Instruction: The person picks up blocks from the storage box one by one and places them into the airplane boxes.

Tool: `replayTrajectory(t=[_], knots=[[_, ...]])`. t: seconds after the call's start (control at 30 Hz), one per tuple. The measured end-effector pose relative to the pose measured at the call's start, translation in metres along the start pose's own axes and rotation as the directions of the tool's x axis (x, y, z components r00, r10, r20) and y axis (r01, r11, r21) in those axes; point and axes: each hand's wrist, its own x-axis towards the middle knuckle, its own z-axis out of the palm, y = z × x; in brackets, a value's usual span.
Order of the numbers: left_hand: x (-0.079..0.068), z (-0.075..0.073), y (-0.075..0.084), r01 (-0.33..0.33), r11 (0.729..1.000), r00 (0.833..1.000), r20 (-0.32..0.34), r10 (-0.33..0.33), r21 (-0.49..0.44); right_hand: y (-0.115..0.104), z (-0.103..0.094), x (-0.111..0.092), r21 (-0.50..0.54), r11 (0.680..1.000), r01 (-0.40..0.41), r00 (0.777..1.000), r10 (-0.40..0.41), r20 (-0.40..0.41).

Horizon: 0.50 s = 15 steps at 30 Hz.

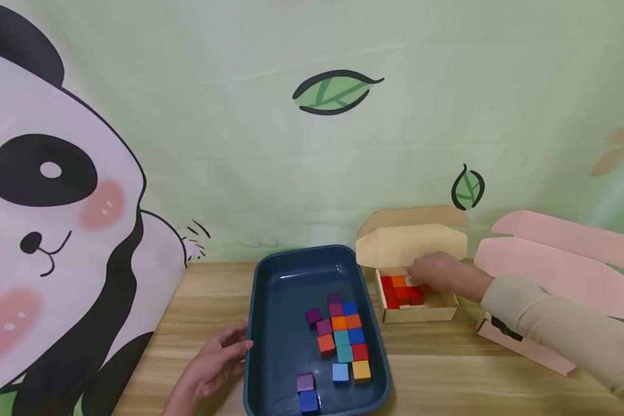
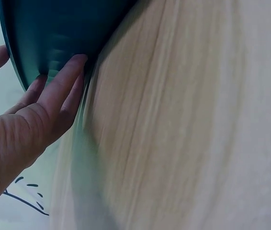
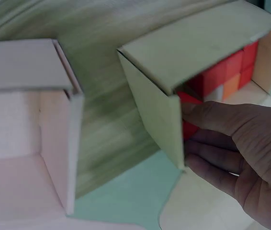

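Note:
My left hand is at the left side of a dark blue tray, its extended fingers touching the outer wall in the left wrist view. Several coloured cubes lie in the tray, among them a yellow cube and a light blue cube. My right hand reaches into a cream cardboard box whose lid stands up. There, in the right wrist view, thumb and fingers pinch a red cube near the box wall. More red and orange cubes sit together at the box's other end.
A pink cardboard box with a raised lid stands at the right, partly hidden under my right sleeve. Wood-grain table surface extends in front of the boxes. Behind hangs a green cloth with a panda and leaves.

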Motion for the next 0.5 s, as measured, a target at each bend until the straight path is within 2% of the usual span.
replayTrajectory(t=[0.2, 0.5], knots=[[-0.001, 0.000, -0.001, 0.009, 1.000, 1.000, 0.003, -0.009, 0.001, -0.005, 0.014, 0.002, 0.012, 1.000, 0.007, 1.000, -0.006, -0.025], [-0.001, 0.003, 0.000, 0.013, 1.000, 1.000, -0.006, -0.013, -0.004, 0.001, 0.018, 0.001, 0.087, 0.996, -0.016, 0.997, 0.021, -0.067]])
